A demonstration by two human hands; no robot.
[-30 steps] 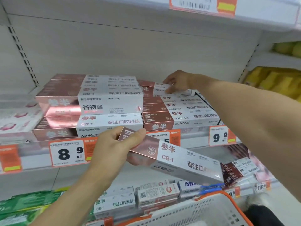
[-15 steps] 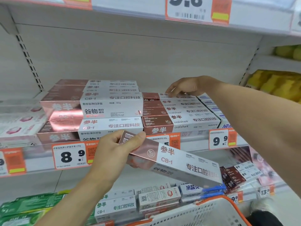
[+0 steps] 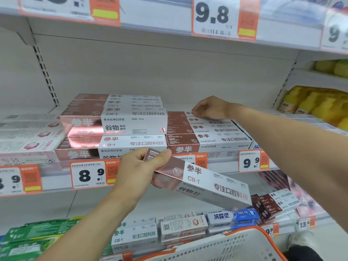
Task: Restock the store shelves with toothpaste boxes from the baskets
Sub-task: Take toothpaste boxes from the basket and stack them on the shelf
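Observation:
My left hand (image 3: 142, 165) grips the pink end of a rose-gold and white toothpaste box (image 3: 203, 182), held tilted in front of the middle shelf. On that shelf a two-high stack of the same rose-gold boxes (image 3: 114, 125) stands at the left. Beside it lies a single layer of brown and white toothpaste boxes (image 3: 207, 137). My right hand (image 3: 211, 108) reaches over the back of the brown boxes, its fingertips resting on the rearmost one. A white basket with an orange rim (image 3: 226, 247) is at the bottom.
Price tags (image 3: 88, 174) run along the middle shelf edge (image 3: 56, 176). Pink-patterned boxes (image 3: 28, 132) lie at the left. The lower shelf holds white, blue and green toothpaste boxes (image 3: 222, 217). Yellow packs (image 3: 316, 102) fill the neighbouring bay at right. An upper shelf (image 3: 169, 23) overhangs.
The view has tilted upward. My right hand stays at the rear brown box, its fingers now flatter on it. My left hand holds the rose-gold box in about the same place.

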